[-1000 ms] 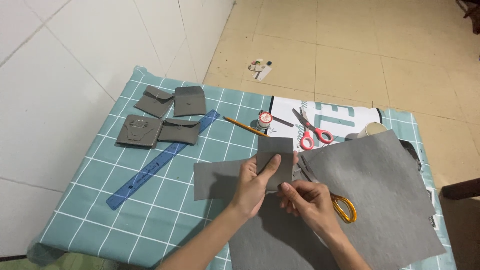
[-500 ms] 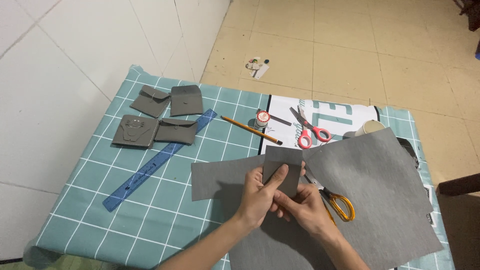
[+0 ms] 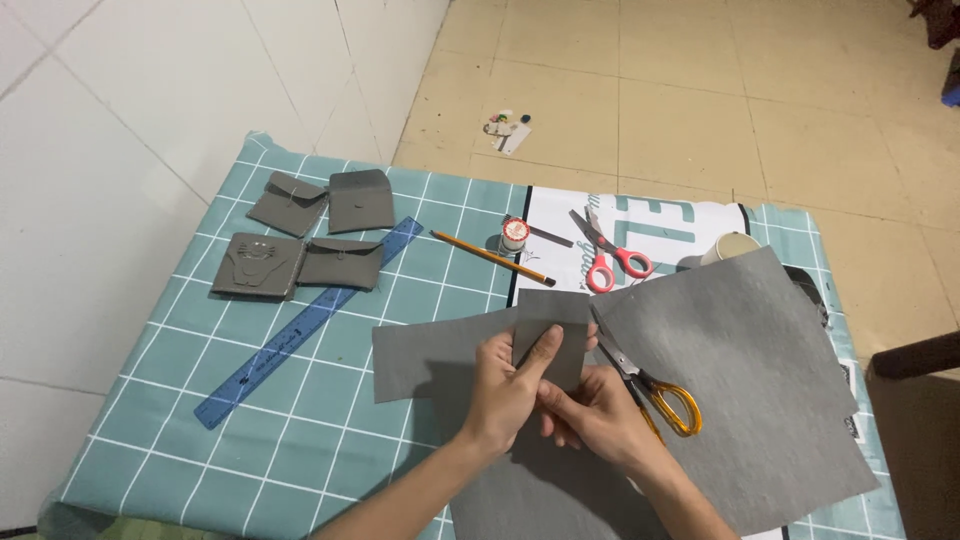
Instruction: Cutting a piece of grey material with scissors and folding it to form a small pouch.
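A small grey felt piece [image 3: 552, 335] stands roughly upright in both hands, its long axis running near to far, top edge toward the far side. The left hand [image 3: 505, 390] pinches its left edge, thumb across the front; the right hand [image 3: 595, 415] pinches its near right corner. It sits over the table's [image 3: 330, 440] near middle, above a large grey felt sheet [image 3: 745, 385]. Yellow-handled scissors [image 3: 655, 390] lie just right. Farther off lie red-handled scissors [image 3: 605, 255], a pencil [image 3: 490, 257], a blue ruler [image 3: 305, 325] and four grey felt pouches [image 3: 310, 230], flaps closed, contents hidden.
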